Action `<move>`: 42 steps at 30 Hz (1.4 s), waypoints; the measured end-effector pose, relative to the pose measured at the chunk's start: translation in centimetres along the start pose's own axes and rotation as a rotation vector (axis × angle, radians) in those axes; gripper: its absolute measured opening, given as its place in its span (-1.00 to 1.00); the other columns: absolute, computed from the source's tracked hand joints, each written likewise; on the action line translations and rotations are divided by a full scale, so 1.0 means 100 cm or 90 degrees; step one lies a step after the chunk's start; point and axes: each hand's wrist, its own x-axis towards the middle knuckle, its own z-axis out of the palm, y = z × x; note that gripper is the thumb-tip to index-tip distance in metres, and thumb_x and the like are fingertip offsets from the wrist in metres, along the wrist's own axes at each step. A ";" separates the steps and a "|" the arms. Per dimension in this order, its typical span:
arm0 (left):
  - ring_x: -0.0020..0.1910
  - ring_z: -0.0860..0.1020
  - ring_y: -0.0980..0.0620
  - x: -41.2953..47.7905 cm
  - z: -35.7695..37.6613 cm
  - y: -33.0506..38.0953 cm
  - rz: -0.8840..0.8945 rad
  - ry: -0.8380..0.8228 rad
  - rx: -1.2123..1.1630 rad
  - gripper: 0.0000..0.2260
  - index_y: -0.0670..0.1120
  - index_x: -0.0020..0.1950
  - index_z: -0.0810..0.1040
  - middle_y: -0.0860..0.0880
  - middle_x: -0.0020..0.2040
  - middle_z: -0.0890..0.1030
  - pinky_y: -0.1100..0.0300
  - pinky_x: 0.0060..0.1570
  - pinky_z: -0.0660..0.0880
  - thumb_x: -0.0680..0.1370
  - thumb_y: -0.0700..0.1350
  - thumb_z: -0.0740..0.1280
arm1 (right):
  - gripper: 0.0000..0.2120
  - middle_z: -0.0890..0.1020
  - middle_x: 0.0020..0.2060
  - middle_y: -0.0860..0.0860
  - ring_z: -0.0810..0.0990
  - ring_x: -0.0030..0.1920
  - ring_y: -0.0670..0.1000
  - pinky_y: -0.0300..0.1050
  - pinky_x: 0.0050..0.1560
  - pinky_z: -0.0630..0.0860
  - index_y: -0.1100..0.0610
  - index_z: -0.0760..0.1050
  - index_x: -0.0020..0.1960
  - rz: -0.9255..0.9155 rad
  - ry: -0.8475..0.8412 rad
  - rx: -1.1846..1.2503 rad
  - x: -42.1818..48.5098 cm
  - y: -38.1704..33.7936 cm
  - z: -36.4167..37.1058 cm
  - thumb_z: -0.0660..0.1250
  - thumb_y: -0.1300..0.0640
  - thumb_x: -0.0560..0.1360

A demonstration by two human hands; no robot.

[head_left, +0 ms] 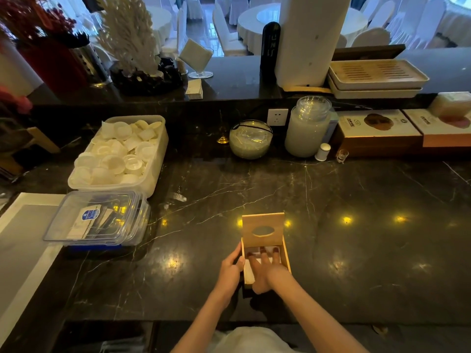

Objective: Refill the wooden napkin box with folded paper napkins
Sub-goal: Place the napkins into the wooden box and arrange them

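Note:
The wooden napkin box (285,253) sits on the dark marble counter in front of me. Its lid (263,229), which has an oval slot, stands raised at the far side. White folded napkins (249,272) lie inside the box, mostly hidden under my right hand. My left hand (230,271) grips the box's left wall, thumb over the rim. My right hand (266,268) lies flat inside the box, fingers spread and pressing down on the napkins.
A clear lidded plastic container (96,219) and an open tub of white cups (119,154) stand at the left. A glass bowl (251,138), a glass jar (308,126) and cartons (379,131) line the back ledge. The counter's front edge (229,321) is near my body.

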 end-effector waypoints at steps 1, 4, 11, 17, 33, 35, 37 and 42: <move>0.31 0.51 0.04 0.000 0.000 0.000 0.000 0.002 -0.001 -0.57 0.16 0.47 0.33 -0.01 0.36 0.54 -0.08 0.35 0.44 0.66 -0.21 0.14 | -0.09 -0.29 0.56 0.15 -0.38 0.47 0.42 0.41 0.47 -0.09 -0.11 -0.29 0.56 0.005 -0.009 -0.001 0.001 -0.001 0.000 0.28 -0.09 0.46; 0.33 0.49 0.03 -0.001 0.001 0.001 0.002 0.008 -0.004 -0.58 0.13 0.48 0.32 0.00 0.37 0.52 -0.07 0.36 0.43 0.66 -0.22 0.13 | -0.10 -0.32 0.55 0.14 -0.39 0.47 0.41 0.39 0.47 -0.14 -0.08 -0.33 0.56 0.011 -0.005 0.005 0.002 -0.002 0.003 0.25 -0.09 0.48; 0.31 0.50 0.02 -0.003 0.001 0.000 0.000 0.011 -0.009 -0.58 0.17 0.48 0.30 -0.02 0.37 0.52 -0.05 0.34 0.45 0.67 -0.19 0.13 | -0.09 -0.31 0.55 0.16 -0.40 0.45 0.44 0.41 0.46 -0.14 -0.08 -0.27 0.56 -0.015 -0.012 0.003 0.000 -0.001 -0.003 0.28 -0.05 0.46; 0.32 0.47 0.02 -0.007 0.003 0.004 0.002 0.014 -0.004 -0.58 0.11 0.51 0.28 -0.01 0.40 0.47 0.02 0.33 0.45 0.67 -0.21 0.12 | -0.12 -0.22 0.56 0.18 -0.37 0.47 0.44 0.43 0.47 -0.11 -0.09 -0.23 0.56 -0.066 0.086 -0.027 -0.002 0.005 0.008 0.28 -0.01 0.44; 0.35 0.47 -0.01 -0.008 0.006 0.002 0.005 0.033 0.017 -0.58 0.13 0.50 0.28 -0.04 0.40 0.48 -0.07 0.36 0.43 0.68 -0.20 0.10 | -0.02 -0.13 0.55 0.14 -0.10 0.50 0.44 0.34 0.42 0.19 -0.16 -0.15 0.55 -0.067 0.018 -0.003 -0.011 0.005 -0.013 0.47 0.10 0.41; 0.32 0.49 0.00 -0.008 0.006 0.001 0.008 0.033 0.017 -0.58 0.15 0.50 0.28 -0.05 0.39 0.49 -0.07 0.34 0.45 0.68 -0.19 0.10 | -0.03 -0.16 0.55 0.14 -0.16 0.50 0.44 0.36 0.44 0.15 -0.15 -0.17 0.55 -0.066 0.022 0.006 -0.013 0.005 -0.012 0.44 0.11 0.42; 0.33 0.49 0.00 -0.009 0.006 0.001 0.010 0.030 0.018 -0.58 0.14 0.50 0.27 -0.04 0.39 0.49 -0.06 0.33 0.45 0.68 -0.19 0.10 | -0.05 -0.13 0.55 0.15 -0.19 0.50 0.45 0.35 0.45 0.13 -0.15 -0.18 0.55 -0.073 0.049 -0.005 -0.013 0.007 -0.006 0.42 0.06 0.43; 0.40 0.42 -0.03 -0.009 0.006 0.002 0.026 0.018 0.024 -0.58 0.15 0.50 0.26 -0.01 0.43 0.44 -0.09 0.37 0.41 0.68 -0.18 0.10 | -0.02 -0.22 0.58 0.11 -0.27 0.50 0.42 0.35 0.48 -0.01 -0.17 -0.31 0.54 -0.091 0.061 -0.015 -0.015 0.010 0.007 0.39 -0.05 0.47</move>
